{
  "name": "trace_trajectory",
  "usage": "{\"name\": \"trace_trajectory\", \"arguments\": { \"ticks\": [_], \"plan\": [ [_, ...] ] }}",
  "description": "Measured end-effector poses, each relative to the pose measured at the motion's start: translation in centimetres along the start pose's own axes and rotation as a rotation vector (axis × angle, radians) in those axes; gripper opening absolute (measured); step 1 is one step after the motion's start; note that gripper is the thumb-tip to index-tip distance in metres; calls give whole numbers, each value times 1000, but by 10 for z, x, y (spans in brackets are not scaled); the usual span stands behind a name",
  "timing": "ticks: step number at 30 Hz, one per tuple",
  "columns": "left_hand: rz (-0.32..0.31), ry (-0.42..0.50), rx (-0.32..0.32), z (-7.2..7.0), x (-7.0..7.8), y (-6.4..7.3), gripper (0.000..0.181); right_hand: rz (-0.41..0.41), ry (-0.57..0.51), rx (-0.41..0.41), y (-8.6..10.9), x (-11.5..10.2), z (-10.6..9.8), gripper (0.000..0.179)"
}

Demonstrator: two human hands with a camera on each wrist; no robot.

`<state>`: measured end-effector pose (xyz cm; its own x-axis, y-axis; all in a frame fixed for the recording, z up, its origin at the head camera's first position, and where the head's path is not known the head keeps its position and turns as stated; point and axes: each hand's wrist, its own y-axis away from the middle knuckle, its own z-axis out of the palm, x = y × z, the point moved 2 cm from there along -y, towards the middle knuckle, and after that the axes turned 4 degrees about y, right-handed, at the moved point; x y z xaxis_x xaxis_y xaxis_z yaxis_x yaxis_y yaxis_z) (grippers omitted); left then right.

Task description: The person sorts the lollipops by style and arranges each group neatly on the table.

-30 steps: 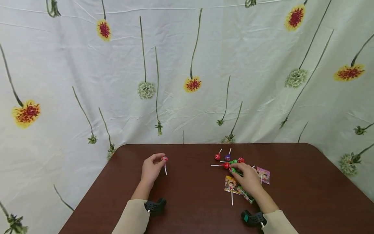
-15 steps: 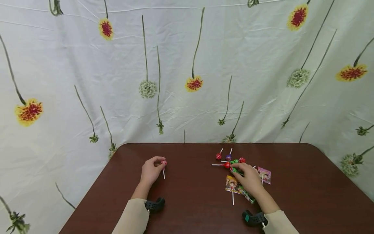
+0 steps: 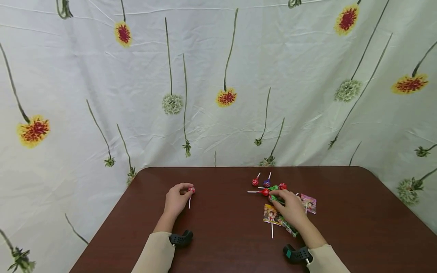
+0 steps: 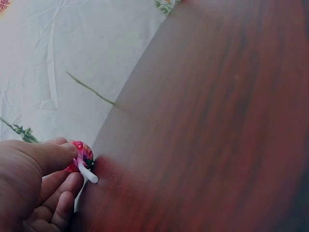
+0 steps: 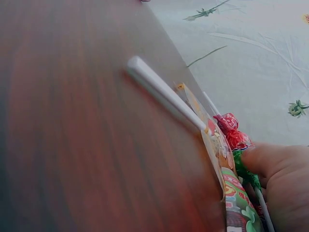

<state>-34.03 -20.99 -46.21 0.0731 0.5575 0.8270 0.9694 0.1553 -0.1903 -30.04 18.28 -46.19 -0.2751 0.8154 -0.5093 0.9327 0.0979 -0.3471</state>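
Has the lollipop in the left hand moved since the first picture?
Yes, slightly: in the head view, the lollipop in the left hand sits lower, farther below the back edge of the table.

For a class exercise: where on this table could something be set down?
Bare: the table between the left hand and the lollipop cluster, and right of the pink packet. Crowded: around the right hand, from cluster to yellow packet.

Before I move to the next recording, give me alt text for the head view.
A person's left grip pinches a pink-wrapped lollipop over a dark brown table; the right grip pinches a green-wrapped lollipop among other lollipops. A flower-print cloth hangs behind.
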Motion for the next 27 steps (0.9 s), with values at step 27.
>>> {"name": "trace_trajectory", "arguments": {
  "ticks": [27],
  "plan": [
    [7,-7,16,0,-1,2,25,-49,-60,119,2,-2,-2,32]
  ]
}}
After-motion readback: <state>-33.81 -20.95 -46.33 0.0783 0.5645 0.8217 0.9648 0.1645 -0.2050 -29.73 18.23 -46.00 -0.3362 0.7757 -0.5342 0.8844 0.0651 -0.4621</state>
